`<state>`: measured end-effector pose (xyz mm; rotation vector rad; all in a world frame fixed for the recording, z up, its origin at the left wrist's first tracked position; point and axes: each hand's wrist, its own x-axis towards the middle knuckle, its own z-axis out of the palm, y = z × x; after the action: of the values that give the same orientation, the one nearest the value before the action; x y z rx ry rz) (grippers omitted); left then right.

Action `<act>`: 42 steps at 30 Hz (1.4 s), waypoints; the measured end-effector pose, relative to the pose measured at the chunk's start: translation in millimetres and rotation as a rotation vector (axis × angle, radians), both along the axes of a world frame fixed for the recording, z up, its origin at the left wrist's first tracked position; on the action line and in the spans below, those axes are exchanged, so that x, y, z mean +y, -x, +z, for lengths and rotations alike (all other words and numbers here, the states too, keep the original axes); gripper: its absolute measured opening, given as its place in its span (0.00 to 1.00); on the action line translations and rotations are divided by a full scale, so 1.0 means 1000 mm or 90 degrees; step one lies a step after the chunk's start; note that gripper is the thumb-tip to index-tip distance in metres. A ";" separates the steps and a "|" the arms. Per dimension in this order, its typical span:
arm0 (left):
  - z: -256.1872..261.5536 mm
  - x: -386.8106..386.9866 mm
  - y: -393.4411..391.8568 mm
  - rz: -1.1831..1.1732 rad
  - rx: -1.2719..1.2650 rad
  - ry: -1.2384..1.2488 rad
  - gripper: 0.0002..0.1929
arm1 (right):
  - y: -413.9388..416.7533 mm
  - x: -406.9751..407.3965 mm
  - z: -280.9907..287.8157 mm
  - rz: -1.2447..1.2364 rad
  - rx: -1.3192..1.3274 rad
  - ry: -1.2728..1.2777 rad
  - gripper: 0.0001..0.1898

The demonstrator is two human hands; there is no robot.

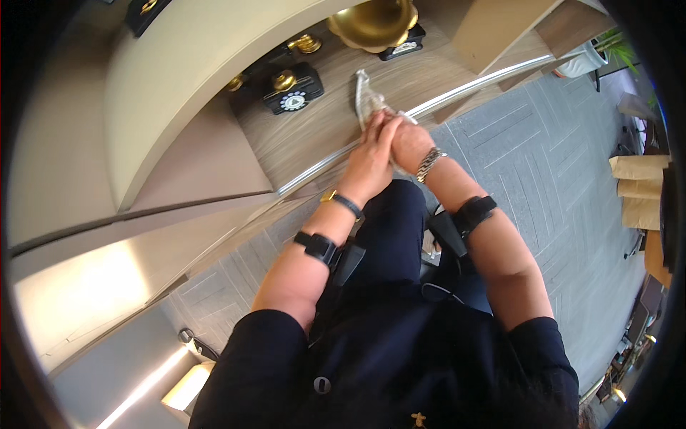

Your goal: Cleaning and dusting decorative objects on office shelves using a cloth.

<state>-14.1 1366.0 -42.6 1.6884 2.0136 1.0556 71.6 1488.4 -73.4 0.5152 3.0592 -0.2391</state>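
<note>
My right hand (pixel 411 140) grips a crumpled whitish cloth (pixel 368 95) above the front edge of a wood-grain shelf (pixel 321 128). Pressed against it, my left hand (pixel 372 161) has its fingers laid over the cloth and the right hand's fingers. One end of the cloth sticks out towards the back of the shelf, and a little of it shows below the hands. The part between my palms is hidden. A black and gold rotary telephone (pixel 293 90) stands on the shelf, left of the cloth. Behind it is a gold flower-shaped horn (pixel 375 24) on a black base (pixel 404 45).
A curved cream panel (pixel 177 102) arches over the shelf's left side, and a beige upright panel (pixel 498 32) stands at its right. A metal strip (pixel 455 94) lines the shelf's front edge. Right are a potted plant (pixel 584 61) and brown paper bags (pixel 640 190) above grey floor (pixel 536 161).
</note>
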 end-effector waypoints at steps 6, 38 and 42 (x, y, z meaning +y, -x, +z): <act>0.009 -0.078 0.046 0.165 0.051 0.046 0.34 | 0.057 -0.076 0.023 0.085 -0.001 0.139 0.24; -0.025 0.015 0.189 0.419 -0.646 -0.397 0.19 | 0.006 -0.058 0.005 -0.257 0.301 0.835 0.22; -0.029 0.013 0.197 0.427 -0.612 -0.352 0.19 | -0.001 -0.058 0.002 -0.271 0.290 0.828 0.22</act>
<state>-211.3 1379.0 -71.6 0.3539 1.6481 2.2330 72.2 1430.1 -71.2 0.9841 2.2443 -2.3024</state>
